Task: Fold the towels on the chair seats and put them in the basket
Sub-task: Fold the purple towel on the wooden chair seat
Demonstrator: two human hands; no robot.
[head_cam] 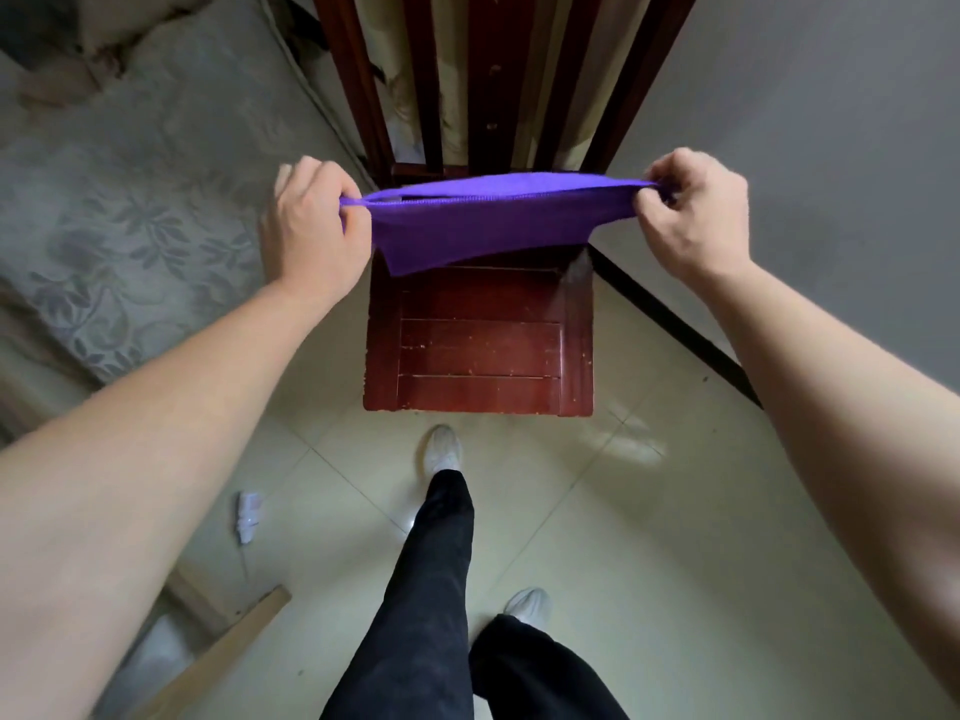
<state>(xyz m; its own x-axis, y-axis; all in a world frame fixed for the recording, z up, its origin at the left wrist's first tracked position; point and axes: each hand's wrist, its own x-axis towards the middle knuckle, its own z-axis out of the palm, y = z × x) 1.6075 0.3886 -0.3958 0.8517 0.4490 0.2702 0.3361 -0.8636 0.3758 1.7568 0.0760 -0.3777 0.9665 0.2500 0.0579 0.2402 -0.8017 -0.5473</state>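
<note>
So, biggest first: one pale glossy tiled floor (623, 511), with one bed under a grey floral cover (130, 226) along the left edge. Neither is part of the task.

One dark red slatted wooden chair (480, 350) stands straight ahead, its back to the wall corner. The seat slats are bare where visible, and the far edge is hidden by the cloth. The person stands square to the seat, probably to use it as a folding surface.

One purple terry towel (483, 220) is in view, held up in the air over the back half of the seat and not resting on it. It is stretched taut sideways. Two layers seem to meet along the top edge, so it looks doubled once already, though that is a judgement. The lower edge hangs slack and sags lower at the left. The tension is likely there to line up edges and flatten creases before another fold.

Two hands are in view. The left hand (311, 226) pinches the towel's left end, fingers curled round it. The right hand (696, 215) pinches the right end between thumb and fingers. Both are clenched on cloth, arms spread wide.

Two legs in black trousers (431, 589) and two white shoes (443, 449), one foot forward near the chair.

One pale wooden plank (223, 646) lies low on the left. One small white crumpled scrap (248, 517) lies on the tiles.

Zero baskets and zero other chairs are in view, so the drop-off point cannot be told.
</note>
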